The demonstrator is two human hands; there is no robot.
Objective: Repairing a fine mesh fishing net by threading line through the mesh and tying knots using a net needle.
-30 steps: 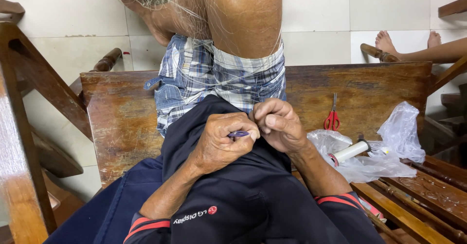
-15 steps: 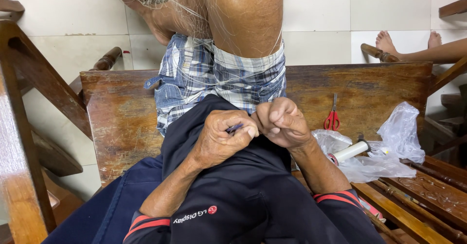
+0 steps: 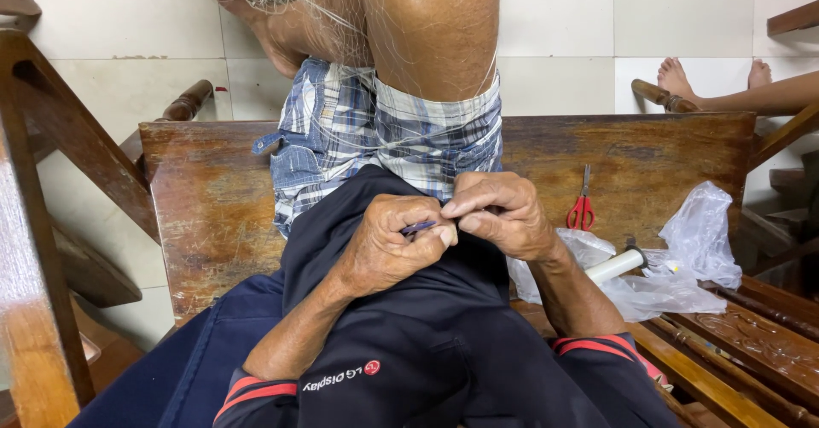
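Note:
My left hand (image 3: pixel 388 249) is closed around a thin blue-purple tool (image 3: pixel 418 227) whose tip pokes out toward my right hand. My right hand (image 3: pixel 503 215) is pinched shut at the fingertips, touching the left, on strands of a fine pale net (image 3: pixel 341 18). That net hangs over my raised bare knee (image 3: pixel 426 27) and down across my plaid shorts (image 3: pixel 384 138). Both hands rest above a dark navy garment (image 3: pixel 401 343) on my lap. What exactly sits between the right fingertips is hidden.
A worn wooden bench (image 3: pixel 213 206) lies under me. Red-handled scissors (image 3: pixel 582 210), a white tube (image 3: pixel 618 264) and crumpled clear plastic bags (image 3: pixel 682 257) lie at the right. Another person's bare feet (image 3: pixel 708 82) rest at the far right. White tiled floor lies beyond.
My right hand lifted slightly and has come back down against the left. The left hand keeps its hold on the blue-purple tool with small finger shifts.

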